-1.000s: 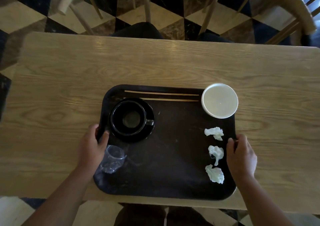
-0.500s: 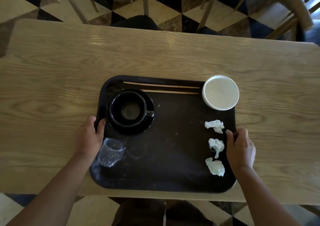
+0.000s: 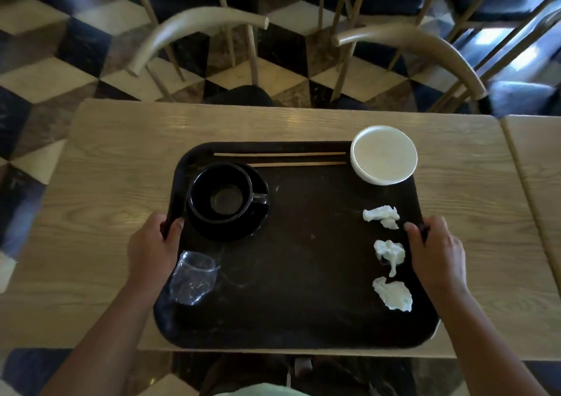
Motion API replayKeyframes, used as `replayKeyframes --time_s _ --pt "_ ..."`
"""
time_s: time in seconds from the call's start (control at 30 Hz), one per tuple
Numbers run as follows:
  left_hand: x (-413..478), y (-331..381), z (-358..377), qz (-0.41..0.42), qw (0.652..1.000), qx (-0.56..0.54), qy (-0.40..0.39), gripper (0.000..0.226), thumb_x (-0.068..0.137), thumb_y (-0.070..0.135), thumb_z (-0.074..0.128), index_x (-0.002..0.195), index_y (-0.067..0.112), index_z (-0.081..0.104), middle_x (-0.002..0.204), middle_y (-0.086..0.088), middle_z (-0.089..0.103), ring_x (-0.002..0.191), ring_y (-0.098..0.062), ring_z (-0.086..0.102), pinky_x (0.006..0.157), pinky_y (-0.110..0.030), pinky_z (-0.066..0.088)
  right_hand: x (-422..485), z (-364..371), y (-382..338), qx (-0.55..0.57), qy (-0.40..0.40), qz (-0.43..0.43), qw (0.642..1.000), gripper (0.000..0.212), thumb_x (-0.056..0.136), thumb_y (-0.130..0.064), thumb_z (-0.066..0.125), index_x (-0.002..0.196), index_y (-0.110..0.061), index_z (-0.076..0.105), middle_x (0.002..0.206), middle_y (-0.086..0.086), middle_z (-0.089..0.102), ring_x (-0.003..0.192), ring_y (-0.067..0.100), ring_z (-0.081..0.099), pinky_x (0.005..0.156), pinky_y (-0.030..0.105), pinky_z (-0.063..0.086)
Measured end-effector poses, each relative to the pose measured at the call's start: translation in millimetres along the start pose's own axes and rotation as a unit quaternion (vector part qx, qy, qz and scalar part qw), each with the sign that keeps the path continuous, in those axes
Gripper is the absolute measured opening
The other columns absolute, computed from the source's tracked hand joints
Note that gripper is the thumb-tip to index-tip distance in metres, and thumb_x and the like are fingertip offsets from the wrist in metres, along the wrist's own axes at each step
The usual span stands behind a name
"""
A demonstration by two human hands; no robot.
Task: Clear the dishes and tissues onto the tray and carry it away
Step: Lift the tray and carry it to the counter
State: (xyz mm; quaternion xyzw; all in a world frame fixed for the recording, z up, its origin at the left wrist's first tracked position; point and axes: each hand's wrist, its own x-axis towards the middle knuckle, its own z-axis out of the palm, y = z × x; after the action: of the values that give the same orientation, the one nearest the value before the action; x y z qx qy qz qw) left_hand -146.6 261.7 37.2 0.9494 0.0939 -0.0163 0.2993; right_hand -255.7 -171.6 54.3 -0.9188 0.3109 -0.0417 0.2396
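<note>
Head view — tray (image 3: 303, 274) now nearer, hands unmoved.

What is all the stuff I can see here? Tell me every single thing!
dark plastic tray: 1, dark brown, middle of the table
black ceramic cup: 1, black, on the saucer, tray's far left
black round saucer: 1, black, under the cup
thin wooden chopsticks: 2, tan, along the tray's far edge
white round bowl: 1, white, tray's far right corner
crumpled white tissues: 3, white, in a row down the tray's right side
clear plastic cup: 1, see-through, tray's near left
light wooden table: 1, pale wood, under the tray
curved wooden chairs: 2, beige, beyond the table
left hand: 1, gripping the tray's left rim
right hand: 1, gripping the tray's right rim
</note>
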Motion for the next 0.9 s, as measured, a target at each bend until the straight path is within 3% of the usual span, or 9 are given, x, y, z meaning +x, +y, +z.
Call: replayKeyframes --time_s 0.2,0.33,0.5,0.7,0.9 --pt "-9 33 -42 0.005 0.999 -0.027 0.035 0.022 0.093 0.027 0.062 0.081 0.010 0.056 0.066 0.004 0.055 0.063 -0.020 0.051 0.054 -0.034 0.032 1 -53 -19 0.010 -0.011 -0.014 1.000 0.022 0.097 -0.028 0.058 0.087 -0.010 0.051 0.067 -0.002 0.054 0.058 0.012 0.052 0.047 0.027 0.033" --pt "-17 46 -57 0.008 0.998 -0.049 0.033 0.025 0.092 0.030 0.063 0.080 0.008 0.061 0.070 -0.005 0.062 0.066 -0.024 0.058 0.054 -0.032 0.039 -1 -86 -23 0.011 -0.006 -0.011 1.000 0.026 0.095 -0.031 0.059 0.084 -0.010 0.050 0.069 0.002 0.057 0.061 0.021 0.054 0.053 0.034 0.039" --pt "-28 58 -81 0.049 0.996 -0.055 0.043 0.024 0.090 0.026 0.068 0.072 0.013 0.060 0.066 -0.008 0.063 0.065 -0.031 0.059 0.060 -0.043 0.045 -8 -123 -26 0.014 -0.011 -0.016 1.000 0.026 0.095 -0.033 0.058 0.082 -0.011 0.051 0.071 0.004 0.059 0.066 0.026 0.053 0.059 0.037 0.039" --pt "-56 66 -100 0.037 0.995 -0.067 0.069 0.024 0.087 0.026 0.070 0.069 0.014 0.059 0.064 -0.009 0.061 0.063 -0.029 0.058 0.059 -0.042 0.043 -18 -144 -26 0.011 -0.003 -0.048 0.999 0.026 0.095 -0.029 0.059 0.075 -0.016 0.047 0.067 0.000 0.055 0.060 0.010 0.047 0.050 0.029 0.033" --pt "-102 54 -117 -0.020 0.994 -0.032 0.106 0.026 0.089 0.027 0.067 0.074 0.008 0.060 0.069 -0.013 0.062 0.068 -0.032 0.057 0.059 -0.039 0.036 -18 -147 -37 0.002 -0.029 -0.095 0.995 0.024 0.094 -0.031 0.060 0.083 -0.012 0.053 0.068 0.000 0.055 0.060 0.010 0.047 0.049 0.026 0.032"
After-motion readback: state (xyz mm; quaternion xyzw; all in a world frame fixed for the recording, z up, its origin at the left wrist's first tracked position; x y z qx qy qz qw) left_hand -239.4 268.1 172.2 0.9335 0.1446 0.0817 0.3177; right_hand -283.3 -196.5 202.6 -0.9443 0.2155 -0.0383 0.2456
